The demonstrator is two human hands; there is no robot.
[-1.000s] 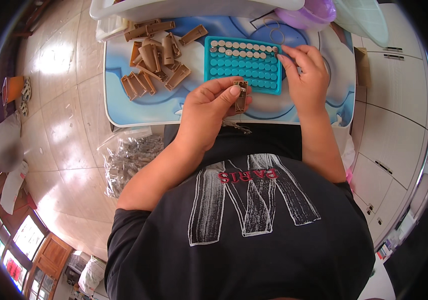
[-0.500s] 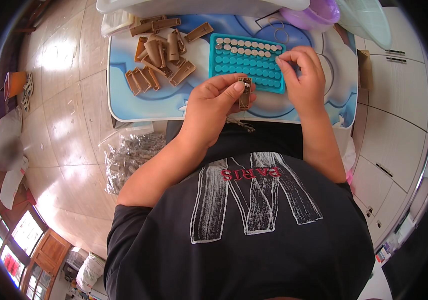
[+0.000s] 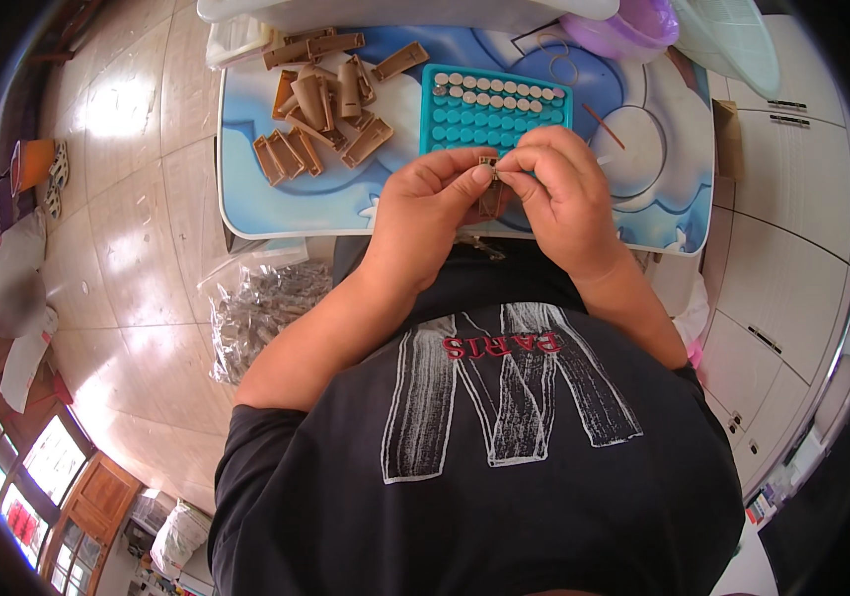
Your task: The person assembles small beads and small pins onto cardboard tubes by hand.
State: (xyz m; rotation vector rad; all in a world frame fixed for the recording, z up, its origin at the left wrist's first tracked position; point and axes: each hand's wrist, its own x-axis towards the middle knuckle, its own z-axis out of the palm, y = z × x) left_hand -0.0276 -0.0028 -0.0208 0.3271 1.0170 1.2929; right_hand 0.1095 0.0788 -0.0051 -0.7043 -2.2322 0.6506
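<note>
My left hand [image 3: 425, 204] is closed around a small brown plastic casing [image 3: 489, 202], held upright with its open side showing. My right hand [image 3: 566, 199] pinches at the casing's upper end, its fingertips touching it beside my left thumb. Whatever lies between those fingertips is too small and hidden to name. Just beyond both hands is a teal tray [image 3: 427, 124] with rows of round wells. Silver button-like discs [image 3: 496, 99] fill most of its two far rows. To the left lies a loose heap of similar brown casings [image 3: 315, 99].
A thin reddish-brown stick [image 3: 604, 126] lies right of the tray. A white container [image 3: 405, 12], a purple basin [image 3: 633, 38] and a pale green basin [image 3: 738, 45] line the far side. Below the table's left edge sits a clear bag [image 3: 264, 313] of greyish parts.
My right hand has moved left and nearer, from the tray's right edge to the casing's top. The stick it covered now shows. My left hand keeps its hold.
</note>
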